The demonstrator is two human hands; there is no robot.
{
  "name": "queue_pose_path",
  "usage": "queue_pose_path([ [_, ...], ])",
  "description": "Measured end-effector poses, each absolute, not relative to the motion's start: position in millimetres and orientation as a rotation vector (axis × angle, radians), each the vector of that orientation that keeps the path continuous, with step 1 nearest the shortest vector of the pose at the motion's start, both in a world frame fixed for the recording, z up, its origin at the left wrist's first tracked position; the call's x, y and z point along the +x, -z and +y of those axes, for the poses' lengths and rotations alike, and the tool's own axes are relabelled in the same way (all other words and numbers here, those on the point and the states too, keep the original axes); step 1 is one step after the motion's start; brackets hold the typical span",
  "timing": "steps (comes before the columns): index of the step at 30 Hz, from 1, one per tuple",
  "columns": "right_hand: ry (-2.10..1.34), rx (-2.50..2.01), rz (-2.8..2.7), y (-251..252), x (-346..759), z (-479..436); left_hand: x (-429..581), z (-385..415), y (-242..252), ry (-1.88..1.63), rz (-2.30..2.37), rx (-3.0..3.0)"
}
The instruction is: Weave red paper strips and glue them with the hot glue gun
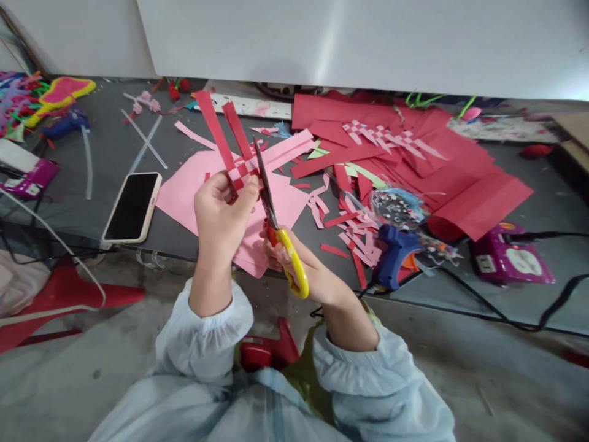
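My left hand (223, 212) is closed on a small piece of woven red and pink paper strips (243, 167). Two long red ends stick up from the weave, and pink ends reach out to the right. In my right hand (299, 261) is a pair of scissors (276, 230) with one yellow and one red handle. Their blades point up and lie against the right side of the weave; I cannot tell whether they are parted. Below both hands lie sheets of pink paper (184, 190).
Red paper sheets (460, 159) with woven pieces (380, 135) lie right, beside paper scraps (361, 239). A blue glue gun (396, 255) and a purple box (510, 255) sit near the front edge. At left are a phone (132, 207), clear glue sticks (145, 141) and another glue gun (67, 124).
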State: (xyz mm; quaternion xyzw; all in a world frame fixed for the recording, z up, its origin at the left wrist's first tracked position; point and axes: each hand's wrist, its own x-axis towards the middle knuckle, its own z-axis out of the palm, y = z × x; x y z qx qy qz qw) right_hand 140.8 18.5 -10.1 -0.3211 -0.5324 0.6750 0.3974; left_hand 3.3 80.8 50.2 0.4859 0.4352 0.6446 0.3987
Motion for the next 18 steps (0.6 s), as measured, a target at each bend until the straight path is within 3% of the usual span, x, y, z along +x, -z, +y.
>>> queue_pose_path([
  [18, -1.626, -0.807, -1.470, 12.9, 144.5, 19.0, -0.6, 86.2, -41.3, -1.650, 1.084, 1.283],
])
